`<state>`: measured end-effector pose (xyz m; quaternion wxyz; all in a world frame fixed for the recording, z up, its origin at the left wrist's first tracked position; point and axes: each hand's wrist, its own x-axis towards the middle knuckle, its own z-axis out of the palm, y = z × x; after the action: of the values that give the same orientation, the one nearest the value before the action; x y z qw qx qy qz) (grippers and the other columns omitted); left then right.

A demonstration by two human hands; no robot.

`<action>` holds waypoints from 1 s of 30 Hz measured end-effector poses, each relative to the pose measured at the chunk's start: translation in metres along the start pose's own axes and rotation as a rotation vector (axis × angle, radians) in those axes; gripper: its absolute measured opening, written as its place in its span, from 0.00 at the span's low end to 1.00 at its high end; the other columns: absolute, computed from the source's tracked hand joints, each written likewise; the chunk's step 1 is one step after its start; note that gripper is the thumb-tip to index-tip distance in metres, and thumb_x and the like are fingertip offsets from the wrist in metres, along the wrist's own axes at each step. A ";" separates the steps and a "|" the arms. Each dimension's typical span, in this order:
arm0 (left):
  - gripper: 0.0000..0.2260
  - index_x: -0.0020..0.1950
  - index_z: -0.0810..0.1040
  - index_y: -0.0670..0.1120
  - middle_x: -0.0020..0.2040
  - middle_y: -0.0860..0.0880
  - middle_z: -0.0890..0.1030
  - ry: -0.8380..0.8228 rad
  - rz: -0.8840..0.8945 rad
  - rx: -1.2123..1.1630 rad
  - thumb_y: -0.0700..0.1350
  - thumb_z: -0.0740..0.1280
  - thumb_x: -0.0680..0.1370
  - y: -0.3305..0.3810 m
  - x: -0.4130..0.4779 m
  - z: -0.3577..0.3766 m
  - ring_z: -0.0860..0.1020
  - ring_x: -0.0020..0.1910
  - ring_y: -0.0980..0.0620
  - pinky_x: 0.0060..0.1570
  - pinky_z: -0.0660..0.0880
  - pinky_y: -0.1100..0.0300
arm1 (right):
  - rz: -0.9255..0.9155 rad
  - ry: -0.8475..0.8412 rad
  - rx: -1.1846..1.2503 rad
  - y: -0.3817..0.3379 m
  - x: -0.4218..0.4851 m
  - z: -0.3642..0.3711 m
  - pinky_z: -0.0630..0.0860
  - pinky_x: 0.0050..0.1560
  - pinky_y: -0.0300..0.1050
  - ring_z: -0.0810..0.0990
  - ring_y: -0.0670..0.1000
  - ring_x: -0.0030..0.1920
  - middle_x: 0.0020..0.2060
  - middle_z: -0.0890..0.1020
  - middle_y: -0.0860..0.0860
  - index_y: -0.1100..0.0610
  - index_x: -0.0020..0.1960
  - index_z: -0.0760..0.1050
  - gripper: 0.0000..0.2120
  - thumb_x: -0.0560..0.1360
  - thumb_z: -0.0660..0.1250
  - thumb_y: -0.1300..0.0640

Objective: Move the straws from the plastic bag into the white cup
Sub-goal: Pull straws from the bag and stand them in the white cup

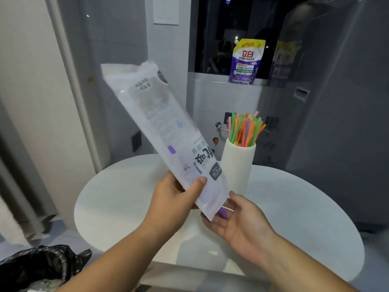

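**Bag tipped over an open palm**

At centre frame the left hand (176, 197) grips the lower end of the plastic bag (160, 131), thumb across its printed front. The bag slants up toward the upper left. Just beneath its lower end, the right hand (237, 216) lies palm up with relaxed fingers. A purple straw (223, 213) pokes out of the bag there, against those fingers. Right of the bag, the white cup (237, 165) stands upright on the round white bench (294, 207), holding a bundle of coloured straws (245, 128). A purple detergent pouch (246, 62) stands on a ledge at upper right. A black bin bag (42, 266) fills the lower left corner.
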<state>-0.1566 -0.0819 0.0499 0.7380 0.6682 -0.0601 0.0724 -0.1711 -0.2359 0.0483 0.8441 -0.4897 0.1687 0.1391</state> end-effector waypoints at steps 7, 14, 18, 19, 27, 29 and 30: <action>0.12 0.64 0.81 0.46 0.56 0.47 0.88 0.040 -0.113 -0.307 0.39 0.69 0.81 0.000 0.007 -0.007 0.87 0.54 0.46 0.45 0.84 0.54 | -0.136 -0.003 0.065 -0.025 0.007 -0.015 0.80 0.32 0.37 0.80 0.47 0.32 0.34 0.81 0.56 0.65 0.48 0.79 0.03 0.77 0.66 0.67; 0.15 0.70 0.77 0.45 0.59 0.47 0.87 0.104 -0.254 -0.676 0.40 0.66 0.82 0.002 0.012 -0.006 0.87 0.56 0.48 0.51 0.85 0.53 | -0.434 0.114 0.074 -0.062 -0.002 -0.022 0.79 0.35 0.39 0.79 0.46 0.34 0.33 0.80 0.51 0.59 0.46 0.80 0.04 0.76 0.69 0.58; 0.16 0.71 0.76 0.44 0.59 0.46 0.87 0.127 -0.304 -0.704 0.41 0.66 0.83 -0.001 0.012 -0.004 0.87 0.55 0.48 0.49 0.85 0.54 | -0.824 0.225 -0.122 -0.098 -0.017 -0.024 0.80 0.36 0.40 0.81 0.47 0.36 0.36 0.81 0.51 0.57 0.43 0.78 0.08 0.80 0.65 0.57; 0.16 0.70 0.76 0.44 0.59 0.46 0.87 0.128 -0.307 -0.697 0.41 0.66 0.83 -0.001 0.012 -0.003 0.87 0.54 0.48 0.47 0.85 0.55 | -0.922 0.256 -0.161 -0.108 -0.022 -0.024 0.81 0.36 0.40 0.82 0.47 0.35 0.35 0.81 0.51 0.57 0.44 0.78 0.08 0.81 0.65 0.58; 0.14 0.68 0.78 0.46 0.57 0.48 0.88 0.109 -0.303 -0.639 0.41 0.67 0.82 -0.001 0.008 -0.001 0.87 0.52 0.50 0.45 0.85 0.56 | -1.374 0.428 -0.450 -0.153 -0.048 -0.019 0.82 0.38 0.42 0.84 0.52 0.38 0.39 0.82 0.55 0.49 0.43 0.75 0.06 0.79 0.67 0.56; 0.14 0.68 0.78 0.47 0.57 0.48 0.88 0.104 -0.307 -0.630 0.41 0.67 0.82 -0.001 0.008 0.000 0.88 0.52 0.50 0.45 0.85 0.56 | -1.399 0.435 -0.491 -0.157 -0.047 -0.017 0.82 0.38 0.41 0.84 0.54 0.39 0.38 0.81 0.52 0.49 0.43 0.75 0.06 0.79 0.67 0.56; 0.14 0.67 0.78 0.47 0.57 0.48 0.88 0.104 -0.309 -0.630 0.41 0.67 0.82 -0.001 0.007 0.000 0.88 0.52 0.50 0.45 0.85 0.56 | -1.402 0.431 -0.517 -0.158 -0.046 -0.016 0.82 0.39 0.42 0.84 0.55 0.40 0.38 0.81 0.51 0.49 0.43 0.75 0.06 0.79 0.67 0.56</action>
<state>-0.1491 -0.0820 0.0504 0.9121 0.4046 0.0598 -0.0284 -0.1515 -0.3292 0.1837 0.5424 -0.6795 -0.0577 -0.4908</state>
